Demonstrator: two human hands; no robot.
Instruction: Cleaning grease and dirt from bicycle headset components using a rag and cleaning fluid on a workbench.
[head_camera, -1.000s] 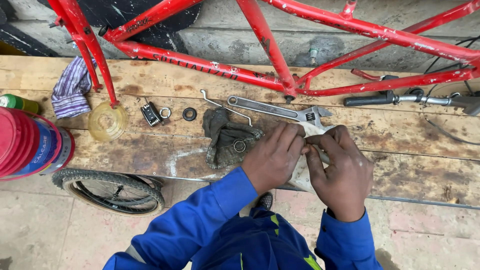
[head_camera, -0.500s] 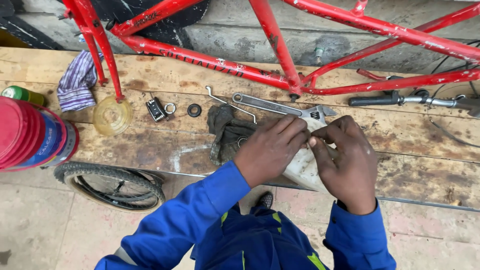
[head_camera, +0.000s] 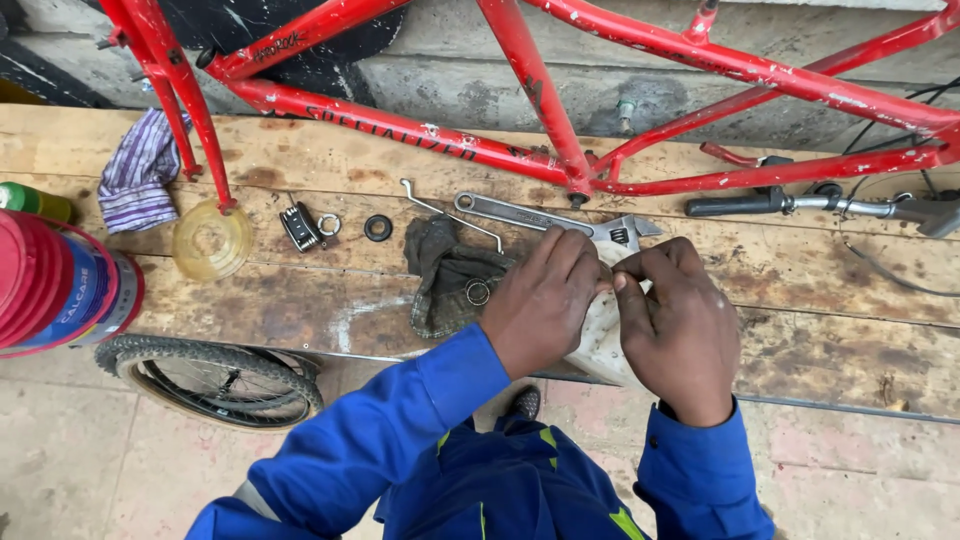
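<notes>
Both hands (head_camera: 545, 300) (head_camera: 680, 330) curled, fingertips pinched together on a whitish rag (head_camera: 603, 345) over the wooden bench (head_camera: 800, 270)

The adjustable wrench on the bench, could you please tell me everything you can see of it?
The wrench is bare grey metal, dull and worn, lying flat on the wooden bench just in front of the red bike frame. Its handle runs up-left and ends in a hanging hole; the head with its adjusting screw points right. A dark rag lies beside it, and the left hand hides its lower edge.
</notes>
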